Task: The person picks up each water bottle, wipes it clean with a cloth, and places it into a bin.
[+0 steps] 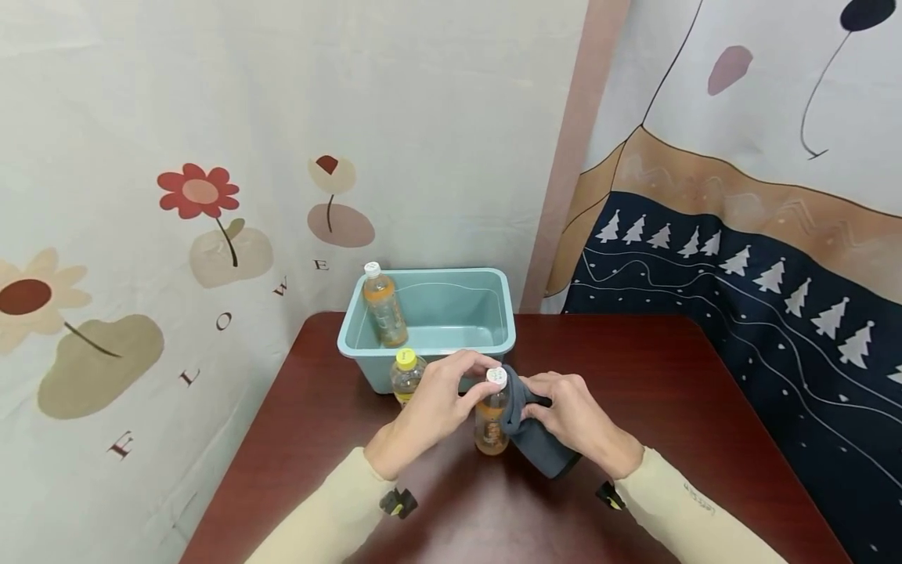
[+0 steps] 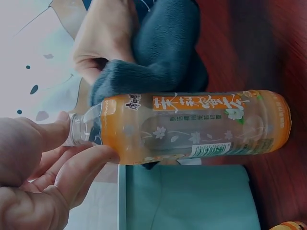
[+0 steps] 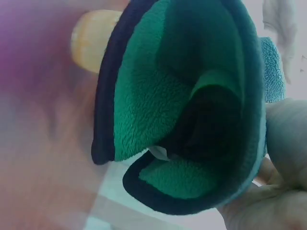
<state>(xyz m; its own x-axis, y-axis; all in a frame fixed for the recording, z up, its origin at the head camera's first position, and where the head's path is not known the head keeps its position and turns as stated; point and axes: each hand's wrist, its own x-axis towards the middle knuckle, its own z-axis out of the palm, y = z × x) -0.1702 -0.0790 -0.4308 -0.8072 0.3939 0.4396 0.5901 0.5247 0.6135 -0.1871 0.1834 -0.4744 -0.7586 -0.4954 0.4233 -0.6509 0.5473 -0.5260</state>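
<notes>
A clear drink bottle with an orange label (image 2: 192,124) and a white cap (image 1: 496,377) stands upright on the table. My left hand (image 1: 445,392) grips it by the cap and neck, fingers curled around the top. On the bottle's right side, my right hand (image 1: 574,411) holds a dark grey cloth (image 1: 543,446) bunched between thumb and fingers. The cloth lies against the bottle's upper side in the left wrist view. Close up in the right wrist view, the folded cloth (image 3: 144,105) hides most of the bottle.
Behind the hands sits a light blue plastic bin (image 1: 458,351), with another orange-labelled bottle (image 1: 386,309) leaning inside its left end. A yellow-capped bottle (image 1: 406,374) stands in front of the bin, partly behind the left hand. The dark red table (image 1: 620,352) meets printed curtains at the back.
</notes>
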